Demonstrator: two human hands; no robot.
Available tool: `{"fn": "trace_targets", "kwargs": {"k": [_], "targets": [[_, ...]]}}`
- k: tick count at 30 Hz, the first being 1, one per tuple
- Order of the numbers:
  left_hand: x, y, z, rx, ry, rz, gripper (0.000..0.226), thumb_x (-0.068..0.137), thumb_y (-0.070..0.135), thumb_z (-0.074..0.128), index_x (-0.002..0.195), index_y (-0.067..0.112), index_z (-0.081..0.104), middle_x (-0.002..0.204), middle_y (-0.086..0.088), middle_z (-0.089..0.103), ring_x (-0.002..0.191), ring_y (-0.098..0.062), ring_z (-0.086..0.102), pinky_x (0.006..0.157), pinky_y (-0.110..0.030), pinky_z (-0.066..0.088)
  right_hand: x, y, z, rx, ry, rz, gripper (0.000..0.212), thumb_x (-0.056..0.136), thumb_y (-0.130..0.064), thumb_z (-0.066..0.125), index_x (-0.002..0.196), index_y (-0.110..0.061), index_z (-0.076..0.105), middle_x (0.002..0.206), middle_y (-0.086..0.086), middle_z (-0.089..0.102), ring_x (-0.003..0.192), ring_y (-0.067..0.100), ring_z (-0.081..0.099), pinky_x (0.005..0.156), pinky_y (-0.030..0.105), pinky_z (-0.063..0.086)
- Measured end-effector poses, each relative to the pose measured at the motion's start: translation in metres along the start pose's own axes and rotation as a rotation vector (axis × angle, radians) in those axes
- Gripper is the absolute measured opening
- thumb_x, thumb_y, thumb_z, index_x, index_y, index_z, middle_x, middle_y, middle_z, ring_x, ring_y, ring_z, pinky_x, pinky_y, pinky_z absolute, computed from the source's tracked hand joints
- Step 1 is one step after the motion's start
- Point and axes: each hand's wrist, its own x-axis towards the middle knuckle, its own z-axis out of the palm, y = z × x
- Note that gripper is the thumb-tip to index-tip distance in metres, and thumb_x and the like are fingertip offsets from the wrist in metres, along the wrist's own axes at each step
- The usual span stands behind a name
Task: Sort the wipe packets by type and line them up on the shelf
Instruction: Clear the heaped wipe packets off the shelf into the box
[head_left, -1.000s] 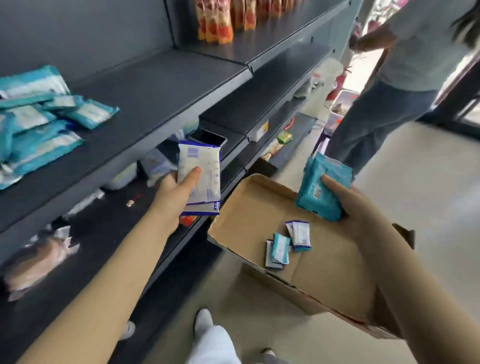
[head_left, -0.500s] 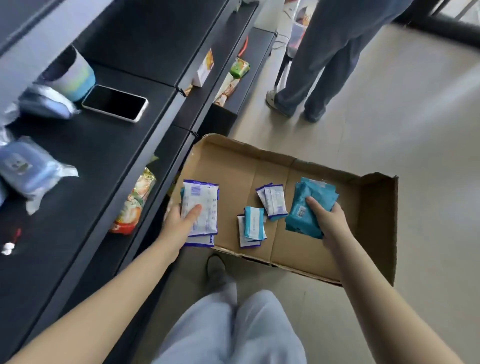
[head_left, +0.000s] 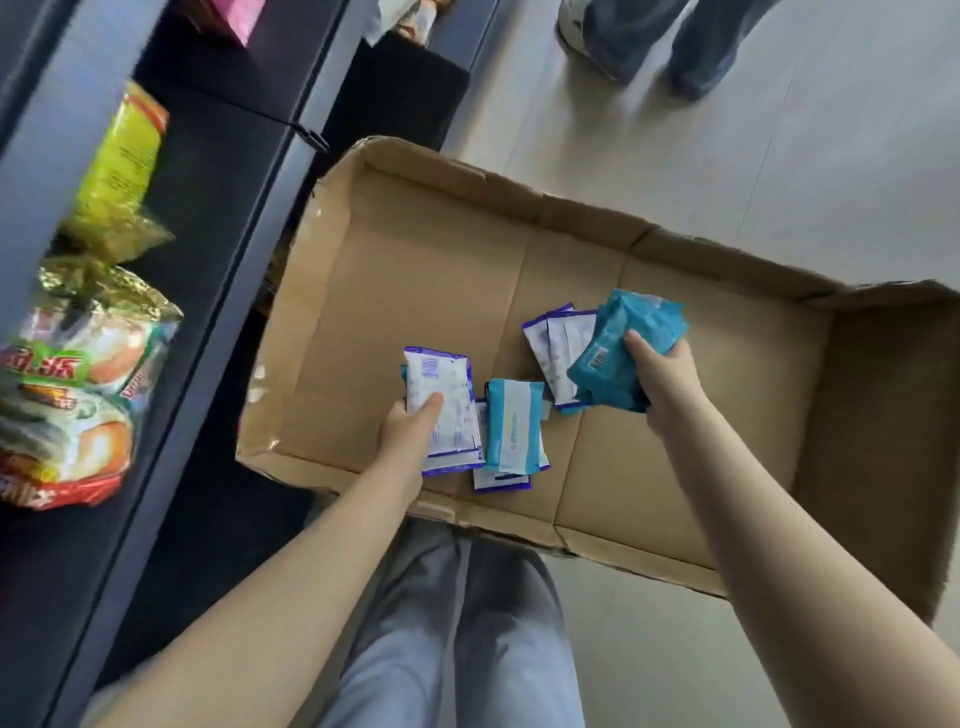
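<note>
Fingers of the left hand (head_left: 410, 434) vanish behind its white, purple-edged wipe packets (head_left: 441, 400); the teal plastic wipe bundle (head_left: 623, 353) in the right hand (head_left: 667, 384) hides part of two loose white packets (head_left: 558, 353). At nine o'clock, blurred snack bags (head_left: 78, 395) are cut off.

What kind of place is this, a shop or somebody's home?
Most likely a small shop or its stockroom. Dark metal shelves hold packaged snacks, and beside them a cardboard box holds loose wipe packets, which looks like stock being put out.
</note>
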Motion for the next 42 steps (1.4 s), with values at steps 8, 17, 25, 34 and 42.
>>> {"fn": "trace_targets", "kwargs": {"k": [8,17,25,34,42], "targets": [[0.032,-0.002,0.066,-0.114,-0.103,-0.094,0.031,0.091,0.040,0.067,0.111,0.023,0.051,0.099,0.003,0.068,0.080,-0.010,0.068,0.059,-0.026,0.051,0.063,-0.014,0.037,-0.019,-0.031,-0.028,0.040,0.093,-0.027,0.067,0.129,-0.016,0.051,0.118,0.004,0.066,0.095,0.018,0.069,0.075,0.036,0.060],[0.042,0.011,0.065,0.318,-0.136,0.036,0.067,0.086,0.034,0.074,0.143,0.019,0.042,0.140,-0.003,0.046,0.116,-0.022,0.058,0.093,-0.041,0.054,0.067,-0.014,0.041,-0.134,0.007,-0.019,0.052,0.098,-0.029,0.060,0.146,-0.018,0.044,0.132,-0.002,0.056,0.107,0.016,0.056,0.068,0.020,0.046],[-0.066,0.046,-0.004,0.354,-0.130,0.139,0.049,0.096,0.035,0.061,0.141,0.018,0.049,0.149,-0.004,0.044,0.132,-0.020,0.045,0.092,-0.027,0.032,-0.065,-0.072,-0.008,-0.348,-0.113,-0.263,0.037,0.101,-0.037,0.051,0.133,-0.018,0.057,0.121,-0.005,0.059,0.105,0.006,0.058,0.081,0.019,0.041],[-0.267,0.079,-0.155,0.371,0.090,0.531,0.048,0.094,0.039,0.062,0.138,0.027,0.050,0.142,0.002,0.047,0.133,-0.014,0.043,0.095,-0.026,0.034,-0.268,-0.162,-0.012,-0.674,-0.467,-0.707,0.051,0.091,-0.052,0.061,0.137,-0.030,0.053,0.137,-0.004,0.057,0.125,0.015,0.053,0.107,0.044,0.046],[-0.413,0.054,-0.274,0.201,0.535,0.899,0.047,0.094,0.034,0.062,0.139,0.033,0.050,0.132,0.014,0.055,0.122,-0.005,0.050,0.106,-0.031,0.039,-0.434,-0.210,0.039,-0.840,-0.616,-1.283,0.052,0.097,-0.045,0.055,0.145,-0.028,0.044,0.144,-0.005,0.050,0.134,0.015,0.044,0.100,0.027,0.035]]}}
